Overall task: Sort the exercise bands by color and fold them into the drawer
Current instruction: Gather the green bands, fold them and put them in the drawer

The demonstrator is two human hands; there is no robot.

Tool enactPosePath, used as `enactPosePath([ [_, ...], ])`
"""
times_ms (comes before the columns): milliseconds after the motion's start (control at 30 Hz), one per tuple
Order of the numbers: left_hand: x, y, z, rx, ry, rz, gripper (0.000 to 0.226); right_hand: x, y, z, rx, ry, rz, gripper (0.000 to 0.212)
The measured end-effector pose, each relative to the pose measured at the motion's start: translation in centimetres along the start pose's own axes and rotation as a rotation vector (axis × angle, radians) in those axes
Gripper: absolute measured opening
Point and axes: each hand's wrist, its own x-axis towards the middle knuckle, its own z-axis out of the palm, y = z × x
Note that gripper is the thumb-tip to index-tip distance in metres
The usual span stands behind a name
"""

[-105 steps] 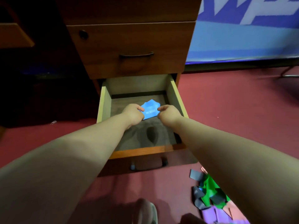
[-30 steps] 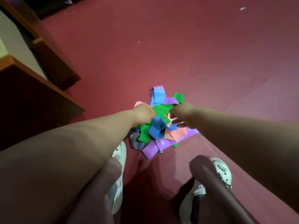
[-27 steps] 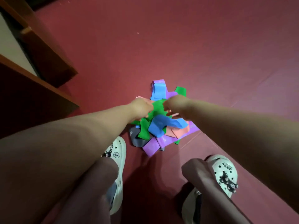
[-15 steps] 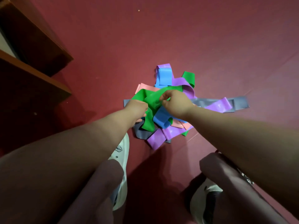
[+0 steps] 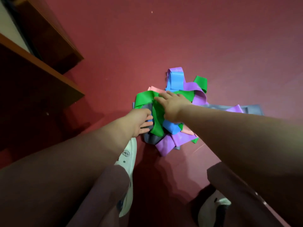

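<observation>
While both hands are working the heap, I am reading the right hand (image 5: 172, 107) as spread flat, fingers straight, pressing the green band (image 5: 145, 99), probably to pin it for sorting out of the tangle. The left hand (image 5: 139, 122) is reaching in beside it, fingers straight against the band's lower fold and gripping nothing that I can see. The green band is lying on top of the pile of bands (image 5: 165, 143) on the red floor (image 5: 213, 46). The drawer unit (image 5: 41, 71) is showing at left, its inside cut off. The fingertips are partly hidden.
</observation>
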Motion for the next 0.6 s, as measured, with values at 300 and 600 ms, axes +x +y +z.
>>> enactPosePath([
  [300,0.1,-0.8,-0.5,-0.029,-0.017,-0.024,0.025,-1.4,0.7,1.0,-0.186,0.051,0.075,0.056],
  [600,-0.9,0.3,-0.3,0.071,-0.017,0.095,0.008,-2.8,1.6,1.5,0.242,0.188,0.194,0.035],
])
